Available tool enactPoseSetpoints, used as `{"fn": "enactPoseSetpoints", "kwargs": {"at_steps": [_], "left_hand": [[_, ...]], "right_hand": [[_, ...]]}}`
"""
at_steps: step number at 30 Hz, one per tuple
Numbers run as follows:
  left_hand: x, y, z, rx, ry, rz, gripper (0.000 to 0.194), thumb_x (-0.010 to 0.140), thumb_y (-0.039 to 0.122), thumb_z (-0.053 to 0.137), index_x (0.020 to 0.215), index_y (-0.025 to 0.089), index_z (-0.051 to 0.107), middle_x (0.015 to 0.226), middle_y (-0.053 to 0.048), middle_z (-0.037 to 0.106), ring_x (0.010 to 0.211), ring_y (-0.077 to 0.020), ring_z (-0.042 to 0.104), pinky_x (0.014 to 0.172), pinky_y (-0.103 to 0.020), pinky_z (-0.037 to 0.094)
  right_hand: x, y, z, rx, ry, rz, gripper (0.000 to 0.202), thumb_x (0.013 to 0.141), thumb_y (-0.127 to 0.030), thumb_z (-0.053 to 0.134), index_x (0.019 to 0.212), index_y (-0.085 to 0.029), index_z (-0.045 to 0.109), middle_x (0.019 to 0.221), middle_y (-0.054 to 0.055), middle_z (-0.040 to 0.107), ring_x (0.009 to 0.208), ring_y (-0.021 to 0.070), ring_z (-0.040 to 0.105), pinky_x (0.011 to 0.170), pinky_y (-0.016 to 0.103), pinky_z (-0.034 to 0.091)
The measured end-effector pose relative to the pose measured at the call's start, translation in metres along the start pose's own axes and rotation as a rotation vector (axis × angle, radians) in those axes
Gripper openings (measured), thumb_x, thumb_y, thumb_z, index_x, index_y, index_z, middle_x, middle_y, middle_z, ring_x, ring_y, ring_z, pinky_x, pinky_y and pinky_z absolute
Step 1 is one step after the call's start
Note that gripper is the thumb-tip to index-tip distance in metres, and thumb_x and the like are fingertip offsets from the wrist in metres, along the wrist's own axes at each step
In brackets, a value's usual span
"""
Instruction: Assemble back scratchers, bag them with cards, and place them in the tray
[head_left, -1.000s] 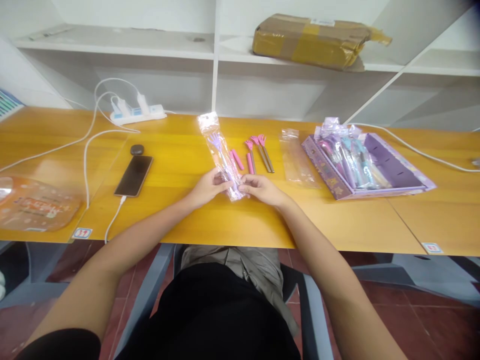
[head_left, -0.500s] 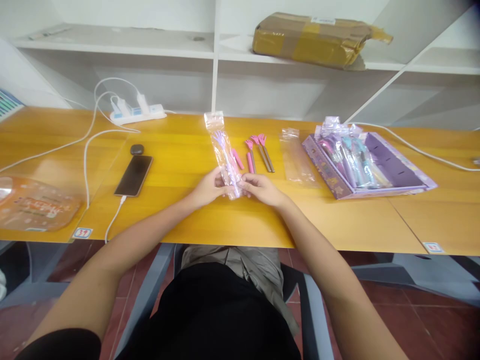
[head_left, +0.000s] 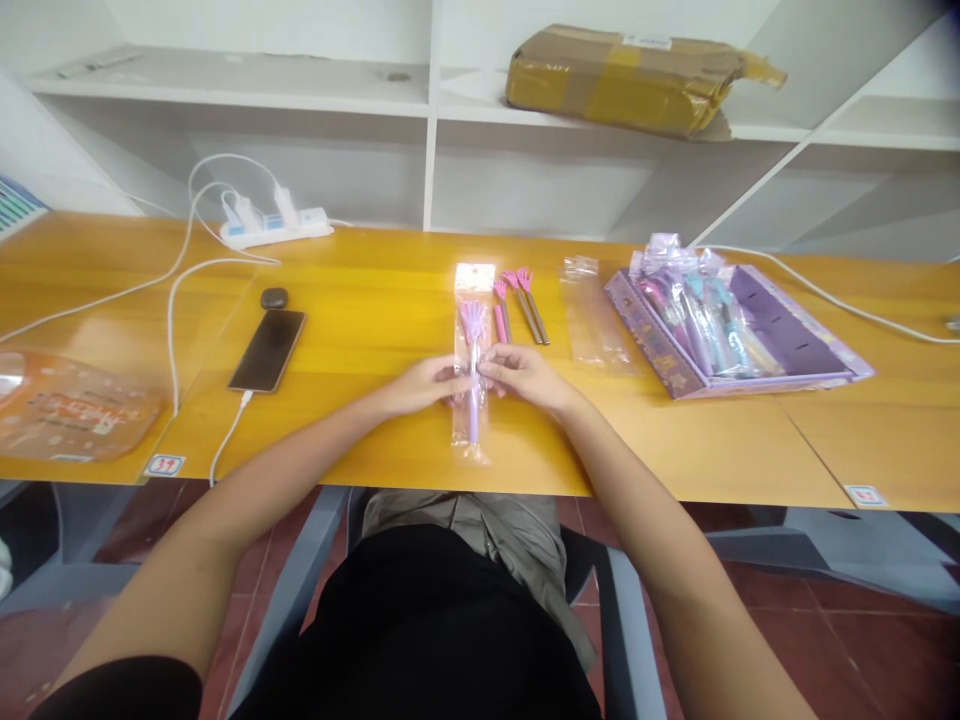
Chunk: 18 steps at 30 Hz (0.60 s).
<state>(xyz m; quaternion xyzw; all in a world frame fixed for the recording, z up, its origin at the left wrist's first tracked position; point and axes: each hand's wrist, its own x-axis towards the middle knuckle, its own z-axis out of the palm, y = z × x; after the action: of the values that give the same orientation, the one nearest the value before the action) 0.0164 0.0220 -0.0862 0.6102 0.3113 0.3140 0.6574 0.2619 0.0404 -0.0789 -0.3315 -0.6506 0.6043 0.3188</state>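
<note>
Bagged purple stick (head_left: 473,405) in pinch grips: left hand (head_left: 421,387) and right hand (head_left: 529,375), thumbs inward.

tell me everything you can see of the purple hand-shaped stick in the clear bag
The purple stick has a lilac head with spread fingers, a paler, narrow middle and a purple grip; it looks like plastic. It lies inside a clear, shiny bag with a whitish top end. It is straight, its head pointing away from the person. The left hand and right hand hold the bag around mid-length. Whether it touches the table is unclear.
</note>
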Motion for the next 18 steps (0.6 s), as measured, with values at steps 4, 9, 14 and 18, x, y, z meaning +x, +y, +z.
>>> {"fn": "enactPoseSetpoints", "kwargs": {"at_steps": [4, 9, 14, 18], "left_hand": [[0.003, 0.0, -0.003, -0.073, 0.319, 0.057, 0.046, 0.092, 0.057, 0.086, 0.112, 0.018, 0.071, 0.106, -0.005, 0.075, 0.092, -0.0173, 0.071, 0.081, -0.029, 0.058], [0.007, -0.001, -0.007, -0.191, 0.479, 0.073, 0.031, 0.094, 0.043, 0.085, 0.103, 0.019, 0.067, 0.093, -0.002, 0.071, 0.081, -0.0147, 0.067, 0.074, -0.027, 0.054], [0.012, -0.007, -0.009, -0.206, 0.58, 0.01, 0.022, 0.096, 0.036, 0.08, 0.094, 0.019, 0.066, 0.085, -0.002, 0.071, 0.073, -0.0145, 0.065, 0.068, -0.027, 0.051], [0.012, -0.009, -0.007, -0.168, 0.585, -0.015, 0.028, 0.098, 0.043, 0.079, 0.088, 0.019, 0.067, 0.08, -0.001, 0.069, 0.069, -0.0136, 0.062, 0.067, -0.026, 0.05]], "right_hand": [[-0.005, -0.002, 0.006, -0.008, -0.284, 0.125, 0.048, 0.088, -0.061, 0.092, 0.092, -0.017, 0.074, 0.081, 0.002, 0.077, 0.06, 0.0107, 0.065, 0.059, 0.026, 0.056], [-0.009, -0.006, 0.004, -0.097, -0.343, 0.208, 0.048, 0.092, -0.064, 0.085, 0.102, -0.018, 0.077, 0.088, 0.005, 0.081, 0.053, 0.0099, 0.063, 0.05, 0.026, 0.049], [-0.005, -0.002, -0.019, -0.513, 0.206, -0.101, 0.044, 0.103, -0.063, 0.071, 0.095, -0.02, 0.075, 0.081, 0.004, 0.073, 0.065, 0.0153, 0.061, 0.063, 0.031, 0.048], [-0.001, 0.009, -0.038, -0.889, 0.291, -0.262, 0.039, 0.095, -0.06, 0.083, 0.094, -0.021, 0.077, 0.091, 0.008, 0.07, 0.086, 0.0237, 0.064, 0.082, 0.037, 0.051]]}}
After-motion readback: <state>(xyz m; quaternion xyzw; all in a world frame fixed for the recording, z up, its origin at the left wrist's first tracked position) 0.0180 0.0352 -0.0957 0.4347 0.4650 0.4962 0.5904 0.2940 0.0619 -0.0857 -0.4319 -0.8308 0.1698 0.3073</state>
